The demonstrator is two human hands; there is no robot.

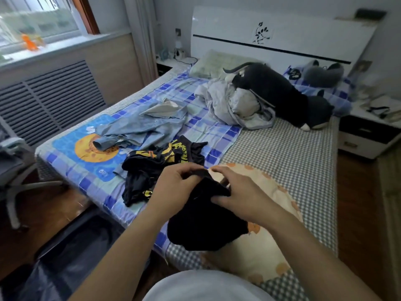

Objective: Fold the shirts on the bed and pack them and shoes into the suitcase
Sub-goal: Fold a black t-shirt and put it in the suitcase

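Both my hands hold a plain black shirt (204, 227) up over the near edge of the bed (282, 161). My left hand (175, 187) pinches its top edge, and my right hand (236, 192) grips the cloth just beside it. The rest of the shirt hangs bunched below my hands. A black shirt with yellow print (160, 166) lies crumpled on the bed just beyond my left hand. Farther left, a light blue denim shirt (141, 127) is spread out loosely. An open dark suitcase (65, 253) sits on the floor at the lower left. No shoes are in view.
A cream pillow with orange dots (269, 242) lies under my right arm. A grey duvet heap (236, 105) and a dark plush toy (282, 92) fill the far side of the bed. An office chair (15, 168) stands at the left, a nightstand (368, 131) at the right.
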